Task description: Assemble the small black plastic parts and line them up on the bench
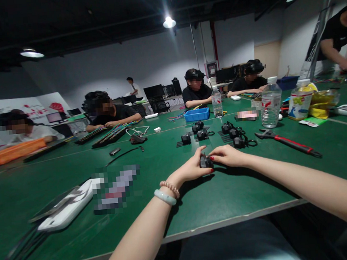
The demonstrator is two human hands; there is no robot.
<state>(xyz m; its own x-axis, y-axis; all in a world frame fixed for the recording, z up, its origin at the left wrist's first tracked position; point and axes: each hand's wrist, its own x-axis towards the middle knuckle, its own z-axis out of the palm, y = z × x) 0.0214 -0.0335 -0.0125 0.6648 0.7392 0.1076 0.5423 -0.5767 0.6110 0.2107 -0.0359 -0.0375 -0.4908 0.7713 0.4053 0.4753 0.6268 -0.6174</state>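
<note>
Black part (206,162): we are holding it between both hands, low over the green table (228,198) — whether it is resting there, we cannot tell.
Left hand (191,167): we are clamping the part from its left, thumb and fingers around it.
Right hand (230,156): we are touching its right side with bunched fingertips; whether they are pinching anything is hidden.
Weight and feel: we are judging it light, stiff and hard-shelled, perhaps a little slippery.
Best hold: we are favouring the sides of the blocky body, sparing any thin bits we cannot make out.
Loose parts (185,138): similar pieces are lying just beyond the grip; a second cluster (238,142) is sitting beyond and right, so we are reaching forward with care.
Wrench (293,142): it is lying right of the grip, well apart.
Clear bottle (271,105): it is standing beyond the wrench — easy to knock.
Blue tray (197,116): it is sitting beyond the loose pieces.
</note>
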